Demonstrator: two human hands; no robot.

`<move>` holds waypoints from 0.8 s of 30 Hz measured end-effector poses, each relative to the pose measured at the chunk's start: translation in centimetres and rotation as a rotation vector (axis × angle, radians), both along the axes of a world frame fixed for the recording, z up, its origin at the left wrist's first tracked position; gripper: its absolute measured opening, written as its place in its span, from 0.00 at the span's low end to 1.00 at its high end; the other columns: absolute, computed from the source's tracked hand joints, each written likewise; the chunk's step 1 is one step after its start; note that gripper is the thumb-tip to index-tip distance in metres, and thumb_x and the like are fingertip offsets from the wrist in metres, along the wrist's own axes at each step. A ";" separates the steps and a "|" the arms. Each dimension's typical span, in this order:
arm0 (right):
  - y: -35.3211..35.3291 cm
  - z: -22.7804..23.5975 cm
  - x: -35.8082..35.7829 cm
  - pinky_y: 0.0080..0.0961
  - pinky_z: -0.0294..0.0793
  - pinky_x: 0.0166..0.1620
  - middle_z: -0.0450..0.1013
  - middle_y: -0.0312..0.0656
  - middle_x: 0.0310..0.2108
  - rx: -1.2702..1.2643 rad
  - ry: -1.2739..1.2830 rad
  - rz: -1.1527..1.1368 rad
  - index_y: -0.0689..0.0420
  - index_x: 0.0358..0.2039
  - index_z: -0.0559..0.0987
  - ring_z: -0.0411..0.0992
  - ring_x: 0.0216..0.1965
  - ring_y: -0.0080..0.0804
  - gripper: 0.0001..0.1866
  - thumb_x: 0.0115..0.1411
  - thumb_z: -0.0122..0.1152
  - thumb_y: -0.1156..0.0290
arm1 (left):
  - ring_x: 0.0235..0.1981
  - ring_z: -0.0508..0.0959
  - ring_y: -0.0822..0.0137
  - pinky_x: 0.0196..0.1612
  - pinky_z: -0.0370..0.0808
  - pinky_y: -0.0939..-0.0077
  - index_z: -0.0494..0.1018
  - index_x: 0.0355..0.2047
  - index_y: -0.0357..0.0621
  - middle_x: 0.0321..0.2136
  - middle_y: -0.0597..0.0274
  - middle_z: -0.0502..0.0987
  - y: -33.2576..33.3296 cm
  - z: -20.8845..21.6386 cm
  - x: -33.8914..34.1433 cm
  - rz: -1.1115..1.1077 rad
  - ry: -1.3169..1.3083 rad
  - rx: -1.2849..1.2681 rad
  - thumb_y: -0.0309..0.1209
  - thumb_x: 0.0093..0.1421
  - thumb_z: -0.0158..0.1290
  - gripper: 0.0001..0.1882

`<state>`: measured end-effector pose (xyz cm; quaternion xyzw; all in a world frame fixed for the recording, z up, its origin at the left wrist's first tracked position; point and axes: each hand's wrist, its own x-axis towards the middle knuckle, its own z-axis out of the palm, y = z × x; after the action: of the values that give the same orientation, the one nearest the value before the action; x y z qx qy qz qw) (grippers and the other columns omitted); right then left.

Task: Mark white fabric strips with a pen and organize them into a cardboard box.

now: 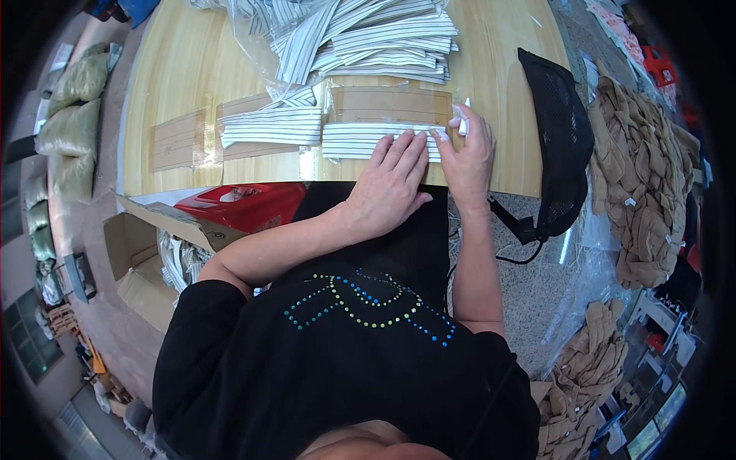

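Observation:
A striped fabric strip (349, 142), white with dark lines, lies across the table just below a brown card template (391, 105) with lines on it. My left hand (391, 180) presses flat on the strip, fingers stretched out over its middle. At the strip's right end, my right hand (469, 157) rests with thumb and fingertips on or close to the fabric edge. A slim white pen-like stick (465, 116) is tucked between its fingers; its exact kind is unclear. Left of this strip lies another striped piece (272, 126), partly over a second brown card (180, 142).
A heap of striped strips (383, 38), partly in clear plastic, covers the table's far side. A black mesh bag (558, 138) hangs over the right edge. Below left are a red plastic stool (268, 211) and an open carton (138, 253). Brown fabric bundles (640, 169) lie right.

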<state>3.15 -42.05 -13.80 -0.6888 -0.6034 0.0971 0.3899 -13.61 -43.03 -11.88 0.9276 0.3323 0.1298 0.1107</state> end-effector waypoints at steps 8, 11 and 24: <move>-0.6 0.5 0.3 0.35 0.69 0.47 0.73 0.43 0.36 0.008 0.039 0.045 0.58 0.51 0.72 0.71 0.40 0.38 0.24 0.53 0.66 0.76 | 0.65 0.58 0.48 0.66 0.54 0.51 0.63 0.57 0.30 0.62 0.44 0.61 0.2 -0.1 -0.1 -0.031 0.014 0.006 0.43 0.53 0.60 0.38; -0.5 0.3 0.2 0.39 0.66 0.48 0.73 0.42 0.37 -0.019 0.088 0.025 0.55 0.50 0.72 0.71 0.43 0.43 0.24 0.51 0.65 0.76 | 0.65 0.58 0.48 0.65 0.54 0.51 0.63 0.57 0.30 0.62 0.44 0.60 0.3 -0.1 0.0 -0.033 0.019 0.008 0.43 0.53 0.60 0.38; -1.6 2.1 0.1 0.17 0.70 0.35 0.72 0.34 0.32 0.067 0.537 -0.010 0.62 0.43 0.73 0.69 0.32 0.17 0.08 0.64 0.57 0.74 | 0.65 0.56 0.47 0.64 0.53 0.44 0.62 0.61 0.43 0.64 0.56 0.60 0.0 -0.6 0.1 -0.057 0.078 0.066 0.48 0.56 0.56 0.37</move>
<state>3.25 -43.65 -11.68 -0.6281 -0.4777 0.2545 0.5590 -13.47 -42.99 -12.47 0.9441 0.3056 0.1012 0.0705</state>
